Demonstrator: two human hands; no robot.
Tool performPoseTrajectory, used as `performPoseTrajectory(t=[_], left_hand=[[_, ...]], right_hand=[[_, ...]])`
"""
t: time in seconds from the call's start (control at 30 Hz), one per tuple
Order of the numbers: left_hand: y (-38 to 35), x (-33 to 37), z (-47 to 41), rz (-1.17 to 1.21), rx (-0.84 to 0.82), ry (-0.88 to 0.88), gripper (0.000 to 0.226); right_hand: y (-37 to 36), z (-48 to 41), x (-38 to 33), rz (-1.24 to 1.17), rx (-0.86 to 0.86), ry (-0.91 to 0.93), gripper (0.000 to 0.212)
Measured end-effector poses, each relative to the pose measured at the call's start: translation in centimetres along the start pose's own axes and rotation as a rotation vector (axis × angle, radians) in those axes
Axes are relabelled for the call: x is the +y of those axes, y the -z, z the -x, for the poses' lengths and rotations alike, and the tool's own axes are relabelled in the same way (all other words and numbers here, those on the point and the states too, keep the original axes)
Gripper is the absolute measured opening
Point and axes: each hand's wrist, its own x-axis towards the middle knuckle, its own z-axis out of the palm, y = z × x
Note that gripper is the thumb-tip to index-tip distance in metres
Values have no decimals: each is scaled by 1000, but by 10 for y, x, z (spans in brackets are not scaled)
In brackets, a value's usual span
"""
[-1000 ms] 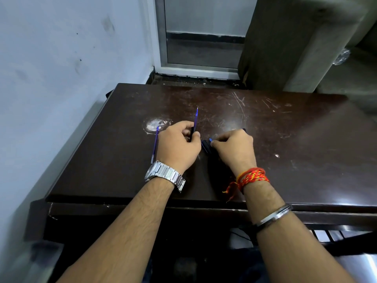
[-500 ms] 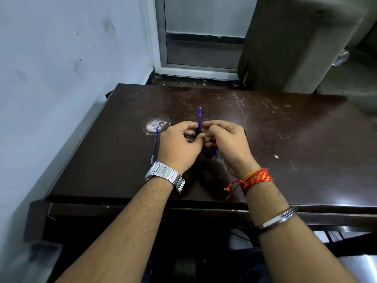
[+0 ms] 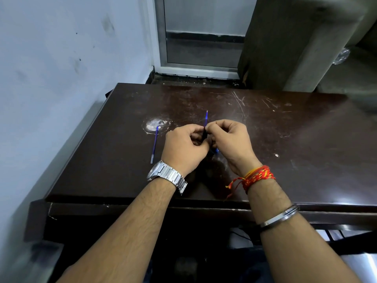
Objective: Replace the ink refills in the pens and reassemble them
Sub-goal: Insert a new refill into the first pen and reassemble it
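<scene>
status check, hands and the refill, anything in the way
Left hand and right hand pinch the pen barrel, blue refill sticking out. Spare refill flat on the table, left. Nothing blocking.

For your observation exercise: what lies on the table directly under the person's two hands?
Under the right hand, a small blue piece shows on the dark table. What it belongs to is covered. The left hand hides whatever is beneath it.

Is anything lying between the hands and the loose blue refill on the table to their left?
Nothing visible does. The loose refill lies on bare table just beside the left hand, with only scuffed surface between them. Both the left hand and the right hand are occupied, pinching another refill.
</scene>
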Motion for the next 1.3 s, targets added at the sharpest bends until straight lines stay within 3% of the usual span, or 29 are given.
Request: performPoseTrajectory(t=[0.23,0.33,0.47,0.57,0.67,0.83,1.07,1.2,1.3], left_hand=[[0,1,1,6,-16,-11,25],[0,1,0,-28,-34,11,22],[4,0,-3,-119,22,63,7],[8,-4,-7,-141,98,97,10],[9,-1,-8,-46,145,43,13],[1,4,-2,40,-28,-30,13],[5,-2,-7,1,85,-62,6],[4,-2,-6,6,53,-48,7],[1,-1,-4,13,3,-43,9]], right_hand=[[1,-1,3,44,13,24,19],[4,-3,0,-8,119,101,23],[8,-4,-9,-237,275,250,14],[12,-7,-13,-338,347,298,10],[11,-5,-9,-244,282,231,8],[3,-2,-8,-209,192,174,6],[6,3,-6,-132,-34,35,10],[6,3,-8,-95,-25,13,3],[6,3,-8,6,51,36,12]])
